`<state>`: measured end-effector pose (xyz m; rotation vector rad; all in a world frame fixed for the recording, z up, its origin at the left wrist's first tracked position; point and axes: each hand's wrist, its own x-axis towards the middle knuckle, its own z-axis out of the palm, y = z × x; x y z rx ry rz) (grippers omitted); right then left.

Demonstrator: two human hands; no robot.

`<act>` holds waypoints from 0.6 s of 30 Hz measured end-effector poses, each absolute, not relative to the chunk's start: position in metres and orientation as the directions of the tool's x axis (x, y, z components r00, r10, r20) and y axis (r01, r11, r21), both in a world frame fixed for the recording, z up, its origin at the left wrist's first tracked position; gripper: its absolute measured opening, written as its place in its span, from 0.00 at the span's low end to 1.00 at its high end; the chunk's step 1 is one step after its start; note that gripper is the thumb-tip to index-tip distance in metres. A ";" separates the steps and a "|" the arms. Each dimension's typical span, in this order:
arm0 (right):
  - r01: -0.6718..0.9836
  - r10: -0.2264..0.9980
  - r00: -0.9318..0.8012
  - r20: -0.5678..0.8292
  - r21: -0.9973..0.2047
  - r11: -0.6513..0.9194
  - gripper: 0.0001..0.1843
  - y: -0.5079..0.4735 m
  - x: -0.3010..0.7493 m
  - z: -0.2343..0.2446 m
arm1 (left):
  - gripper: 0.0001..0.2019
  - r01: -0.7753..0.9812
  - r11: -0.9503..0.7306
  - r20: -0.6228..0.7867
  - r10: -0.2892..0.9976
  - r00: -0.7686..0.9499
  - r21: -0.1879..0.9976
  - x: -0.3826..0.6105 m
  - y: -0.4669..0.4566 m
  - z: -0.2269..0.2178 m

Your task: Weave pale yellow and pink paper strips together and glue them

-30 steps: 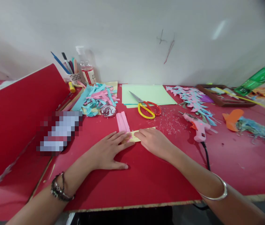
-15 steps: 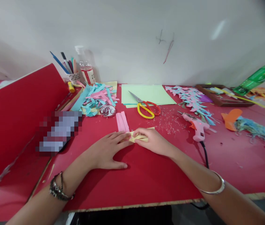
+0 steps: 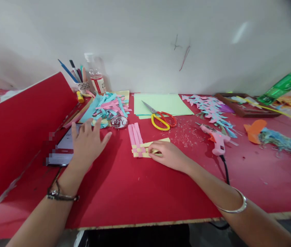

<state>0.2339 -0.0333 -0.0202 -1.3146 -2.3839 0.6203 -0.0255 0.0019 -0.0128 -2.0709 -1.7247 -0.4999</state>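
A small weave of pink and yellow paper strips [image 3: 140, 143] lies on the red table [image 3: 140, 192]. My right hand [image 3: 167, 156] rests on its right end, fingers curled and pressing the yellow strips down. My left hand [image 3: 87, 144] hovers open with fingers spread, to the left of the weave, above the edge of a phone [image 3: 63, 151]. A pile of pink and blue cut strips [image 3: 108, 106] sits just behind the left hand.
Yellow-and-red scissors [image 3: 162, 120] lie on pale green paper sheets [image 3: 160, 103]. A pink glue gun [image 3: 216, 139] with black cord is at right. A raised red board [image 3: 19, 127] stands at left. A pen cup [image 3: 80, 84], bottle [image 3: 95, 77] and tape roll [image 3: 119, 121] sit behind.
My left hand has lifted off the weave and moved left toward the phone, uncovering the woven strips. The right hand stayed on the weave's right end.
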 end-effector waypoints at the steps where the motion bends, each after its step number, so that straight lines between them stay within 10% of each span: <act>1: 0.705 0.855 -0.512 0.089 -0.525 0.477 0.06 -0.033 0.234 -0.020 | 0.28 0.991 -0.096 0.515 0.847 0.129 -0.091 -0.031 0.005 -0.016; 9: 0.706 0.847 -0.524 0.093 -0.509 0.493 0.07 -0.034 0.234 -0.021 | 0.28 0.992 -0.075 0.507 0.854 0.119 -0.106 -0.033 0.004 -0.018; 18: 0.676 0.839 -0.533 0.106 -0.543 0.498 0.09 -0.033 0.236 -0.020 | 0.23 0.745 -0.664 0.272 0.731 0.626 0.069 0.003 -0.005 -0.026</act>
